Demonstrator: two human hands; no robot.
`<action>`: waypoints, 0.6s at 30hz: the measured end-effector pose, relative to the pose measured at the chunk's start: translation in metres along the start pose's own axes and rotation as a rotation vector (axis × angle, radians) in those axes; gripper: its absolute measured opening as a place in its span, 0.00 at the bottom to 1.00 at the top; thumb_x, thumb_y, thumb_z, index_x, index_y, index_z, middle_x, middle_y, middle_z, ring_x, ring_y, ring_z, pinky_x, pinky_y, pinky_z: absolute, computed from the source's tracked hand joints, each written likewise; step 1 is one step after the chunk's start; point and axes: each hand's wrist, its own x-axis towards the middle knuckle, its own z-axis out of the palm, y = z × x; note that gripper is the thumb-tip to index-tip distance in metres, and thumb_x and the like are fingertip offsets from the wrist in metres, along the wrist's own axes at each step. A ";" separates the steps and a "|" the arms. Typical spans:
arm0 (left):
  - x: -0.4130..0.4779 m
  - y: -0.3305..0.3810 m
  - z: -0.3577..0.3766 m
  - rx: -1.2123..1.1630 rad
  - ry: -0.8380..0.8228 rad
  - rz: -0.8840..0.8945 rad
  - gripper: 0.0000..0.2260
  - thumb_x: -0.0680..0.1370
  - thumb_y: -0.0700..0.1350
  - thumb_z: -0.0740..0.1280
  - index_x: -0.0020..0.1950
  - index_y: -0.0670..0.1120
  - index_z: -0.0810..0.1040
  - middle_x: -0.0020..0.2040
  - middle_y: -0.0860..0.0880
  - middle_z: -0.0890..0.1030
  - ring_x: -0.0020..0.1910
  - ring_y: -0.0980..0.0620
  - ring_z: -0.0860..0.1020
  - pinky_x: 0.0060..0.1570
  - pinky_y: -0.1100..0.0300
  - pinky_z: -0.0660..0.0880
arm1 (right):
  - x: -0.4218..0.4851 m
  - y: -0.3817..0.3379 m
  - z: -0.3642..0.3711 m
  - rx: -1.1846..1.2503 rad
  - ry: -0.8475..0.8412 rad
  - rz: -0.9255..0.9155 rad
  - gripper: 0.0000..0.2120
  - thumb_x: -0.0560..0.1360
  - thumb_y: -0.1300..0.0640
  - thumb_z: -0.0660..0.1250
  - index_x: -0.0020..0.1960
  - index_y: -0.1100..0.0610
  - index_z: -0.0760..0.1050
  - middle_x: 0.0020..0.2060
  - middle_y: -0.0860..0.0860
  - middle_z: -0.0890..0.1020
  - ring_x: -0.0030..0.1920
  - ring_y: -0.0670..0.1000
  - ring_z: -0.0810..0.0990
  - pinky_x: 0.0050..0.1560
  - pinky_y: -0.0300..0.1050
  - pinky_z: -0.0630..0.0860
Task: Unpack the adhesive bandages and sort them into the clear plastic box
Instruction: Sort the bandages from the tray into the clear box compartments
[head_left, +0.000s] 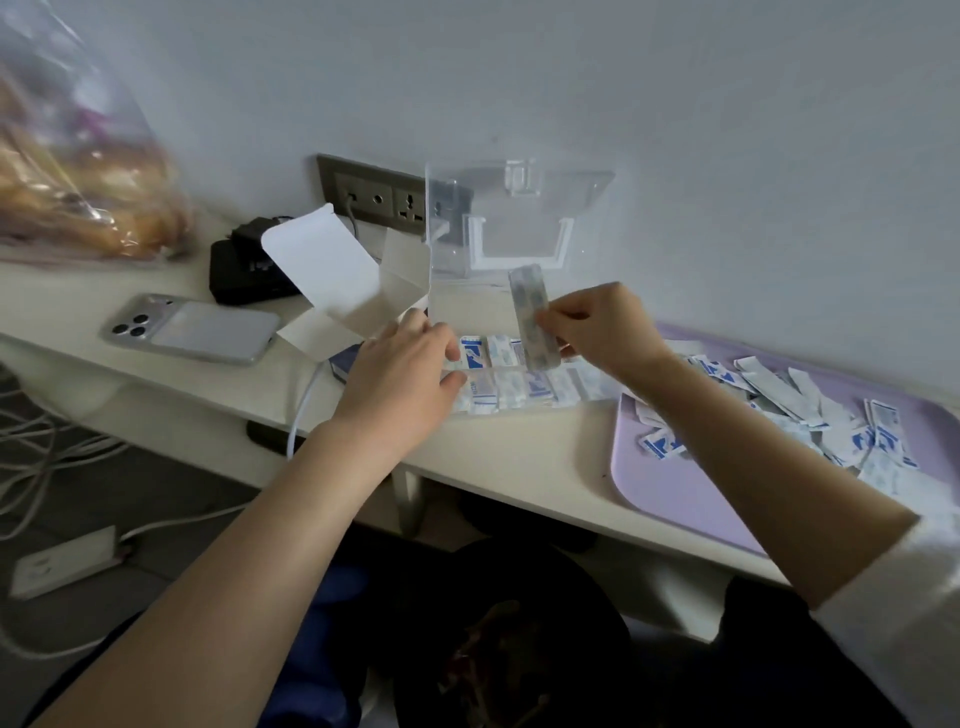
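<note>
At the far left end of the desk (509, 457), a crinkly clear bag (78, 171) of golden buns is slumping against the wall. Next along, a smooth silver phone (192, 327) is lying camera-side up near the front edge. A white cardboard carton (337, 280) is standing open just behind it, flaps splayed.

The left hand (400, 374) is resting at the left end of the clear box (519, 228), fingers relaxed and nearly straight, gripping nothing. The box is sitting mid-desk against the wall, with its glossy hinged lid standing upright. Rows of small white-and-blue paper packets (524, 387) are lying flat in its shallow base.

Above them the right hand (602, 332) is pinching a long, narrow wrapped bandage (530, 306). Thumb and curled fingertips are closing on its lower half, holding it almost upright over the box.

At the right end of the desk, a matte lilac tray (649, 483) with rounded corners is carrying a loose heap (810, 410) of white-and-blue paper pieces, rumpled and overlapping. Full or empty, I cannot tell.
</note>
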 end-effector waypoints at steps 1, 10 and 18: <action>0.000 -0.002 0.000 0.013 -0.009 -0.001 0.09 0.79 0.49 0.63 0.57 0.48 0.74 0.60 0.50 0.70 0.61 0.49 0.70 0.49 0.59 0.62 | 0.006 -0.001 0.003 -0.016 -0.044 0.044 0.12 0.73 0.59 0.65 0.38 0.68 0.79 0.31 0.59 0.83 0.34 0.53 0.83 0.40 0.41 0.78; -0.003 -0.004 -0.001 0.019 -0.017 0.003 0.07 0.80 0.48 0.60 0.54 0.48 0.74 0.57 0.50 0.70 0.58 0.50 0.71 0.48 0.61 0.57 | 0.040 -0.021 0.038 -0.050 -0.352 0.333 0.13 0.73 0.61 0.70 0.54 0.67 0.77 0.46 0.60 0.84 0.46 0.56 0.84 0.53 0.49 0.80; -0.001 -0.008 0.004 -0.046 -0.032 0.008 0.06 0.80 0.47 0.61 0.53 0.46 0.74 0.57 0.48 0.70 0.54 0.49 0.72 0.45 0.58 0.65 | 0.051 -0.014 0.062 -0.323 -0.368 0.269 0.15 0.71 0.57 0.71 0.55 0.62 0.77 0.49 0.56 0.83 0.47 0.54 0.82 0.53 0.46 0.79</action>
